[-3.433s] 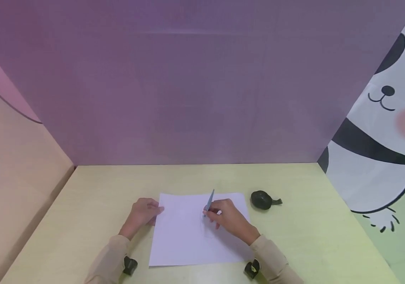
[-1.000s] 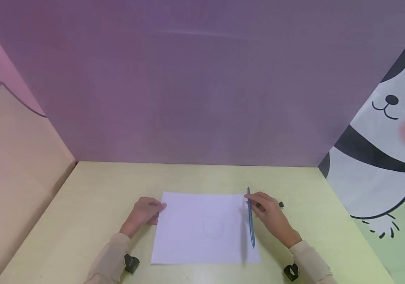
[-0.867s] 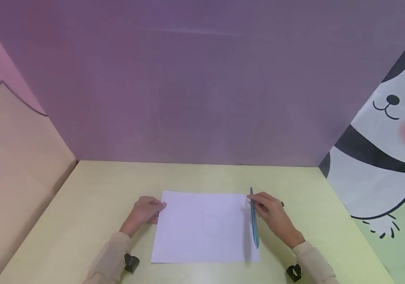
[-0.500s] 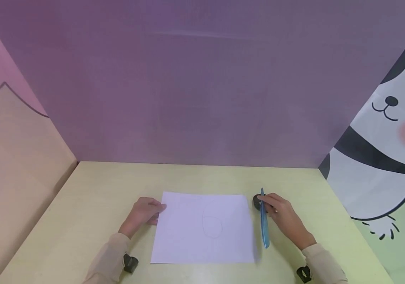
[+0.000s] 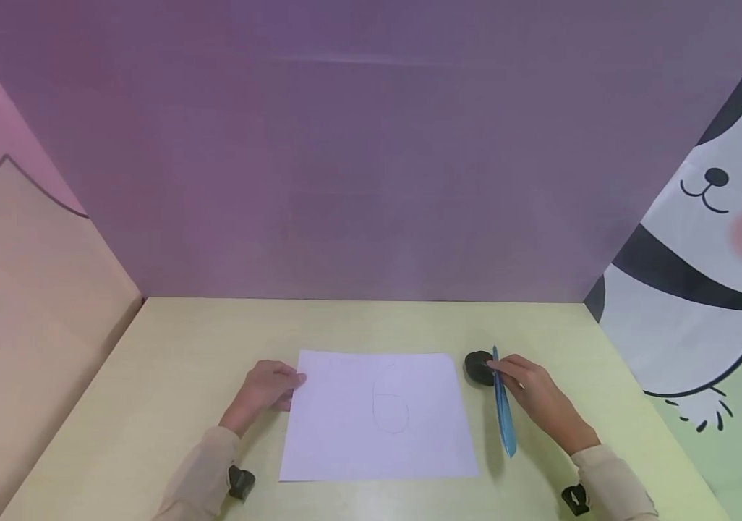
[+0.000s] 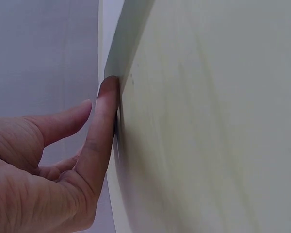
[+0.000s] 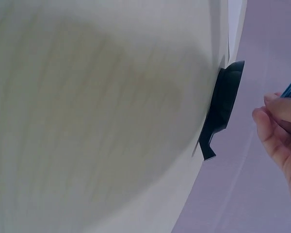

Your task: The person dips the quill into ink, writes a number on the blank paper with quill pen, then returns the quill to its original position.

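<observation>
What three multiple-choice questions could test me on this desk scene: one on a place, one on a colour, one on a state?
1. Where does the dark object lie?
A. On the paper
B. On the desk, right of the paper
C. At the left hand

2. What colour is the pen?
A. Blue
B. Red
C. Yellow

3. What is the right hand doing?
A. Lying flat and empty
B. Pressing the paper
C. Holding the pen

Answers:
1. B: it sits on the desk just off the right edge of the paper.
2. A: the head view shows a light blue barrel.
3. C: its fingers are curled round the pen beside the dark object, while the left hand rests at the paper's left edge.
</observation>
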